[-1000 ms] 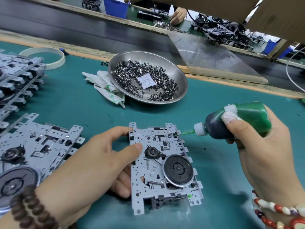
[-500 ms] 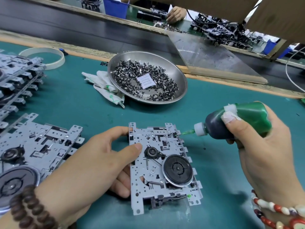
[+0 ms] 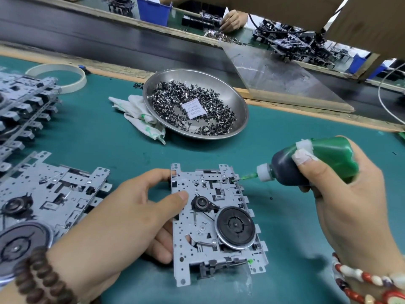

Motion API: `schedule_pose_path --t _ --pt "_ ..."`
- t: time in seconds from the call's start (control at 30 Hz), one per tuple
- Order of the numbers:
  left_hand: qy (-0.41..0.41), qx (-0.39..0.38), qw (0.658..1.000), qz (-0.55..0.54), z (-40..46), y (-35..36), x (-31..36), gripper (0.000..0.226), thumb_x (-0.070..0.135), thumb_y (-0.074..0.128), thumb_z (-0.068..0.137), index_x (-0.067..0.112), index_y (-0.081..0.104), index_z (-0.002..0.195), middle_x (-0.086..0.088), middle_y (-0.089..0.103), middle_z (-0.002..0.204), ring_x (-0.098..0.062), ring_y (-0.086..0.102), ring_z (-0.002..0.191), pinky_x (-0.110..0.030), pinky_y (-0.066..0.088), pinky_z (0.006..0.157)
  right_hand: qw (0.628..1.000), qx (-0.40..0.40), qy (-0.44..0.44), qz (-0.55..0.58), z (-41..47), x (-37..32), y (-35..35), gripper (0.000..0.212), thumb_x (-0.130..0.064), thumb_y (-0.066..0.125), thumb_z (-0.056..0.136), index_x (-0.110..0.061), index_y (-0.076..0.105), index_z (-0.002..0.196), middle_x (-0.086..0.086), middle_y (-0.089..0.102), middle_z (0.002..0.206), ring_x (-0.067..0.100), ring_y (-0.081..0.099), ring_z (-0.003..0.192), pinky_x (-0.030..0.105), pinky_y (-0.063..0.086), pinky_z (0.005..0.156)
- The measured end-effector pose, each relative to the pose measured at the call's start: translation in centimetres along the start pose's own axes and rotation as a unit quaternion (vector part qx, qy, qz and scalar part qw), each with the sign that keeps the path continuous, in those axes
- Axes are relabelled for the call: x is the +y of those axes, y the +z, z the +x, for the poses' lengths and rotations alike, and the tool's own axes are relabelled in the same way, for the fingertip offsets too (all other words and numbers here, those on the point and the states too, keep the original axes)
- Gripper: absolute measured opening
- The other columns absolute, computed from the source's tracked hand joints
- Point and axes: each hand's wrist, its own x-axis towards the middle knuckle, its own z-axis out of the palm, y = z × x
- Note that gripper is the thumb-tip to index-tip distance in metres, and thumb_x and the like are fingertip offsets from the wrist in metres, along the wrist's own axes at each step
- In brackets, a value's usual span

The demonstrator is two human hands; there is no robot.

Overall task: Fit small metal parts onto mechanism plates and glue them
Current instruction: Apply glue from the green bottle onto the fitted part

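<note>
Green glue bottle (image 3: 315, 161), gripped by the right hand (image 3: 350, 194), touches its nozzle to the grey metal mechanism plate (image 3: 215, 222), which the left hand (image 3: 122, 222) grasps at its left edge.

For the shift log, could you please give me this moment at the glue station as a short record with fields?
Work piece: grey perforated metal mechanism plate with a black round flywheel, lying on the teal mat
Left hand: grips the plate's left edge
Right hand: holds the green plastic glue bottle
Nozzle: at the plate's upper right edge
Parts supply: round steel dish of small dark metal parts
Beside dish: white crumpled cloth
Left of mat: more plates, stacked
</note>
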Motion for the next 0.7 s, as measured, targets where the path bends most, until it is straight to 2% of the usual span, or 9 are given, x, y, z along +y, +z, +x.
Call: schedule_pose_path --t 0.17,0.4,0.7 --pt "-0.001 0.005 1.0 0.004 0.0 0.0 -0.04 0.025 0.019 0.06 0.082 0.028 0.061 0.105 -0.023 0.064 0.056 -0.016 0.046 0.027 -0.016 0.035 0.027 1.0 -0.006 -0.002 -0.005 0.07 0.04 0.01 0.031 -0.044 0.071 0.067 -0.016 0.062 0.079 0.021 0.064 0.075 0.028 0.054 0.065 0.02 0.04 0.053" --pt "0.0 0.007 1.0 0.001 0.03 -0.01 -0.03 0.023 0.018 0.061 0.081 0.029 0.062 0.101 -0.021 0.062 0.052 -0.016 0.045 0.026 -0.017 0.034 0.026 1.0 -0.004 0.0 0.018 -0.01 -0.1 0.08 0.018 -0.036 0.066 0.071 -0.019 0.062 0.077 0.006 0.066 0.069 0.021 0.056 0.063 0.018 0.04 0.053" --pt "0.002 0.003 1.0 0.002 0.06 -0.02 -0.04 0.02 0.018 0.06 0.081 0.029 0.063 0.098 -0.021 0.063 0.052 -0.016 0.045 0.026 -0.017 0.035 0.026 1.0 -0.002 0.001 0.025 -0.03 -0.11 0.05 0.015 -0.036 0.066 0.071 -0.022 0.064 0.076 0.003 0.067 0.068 0.016 0.056 0.061 0.017 0.04 0.052"
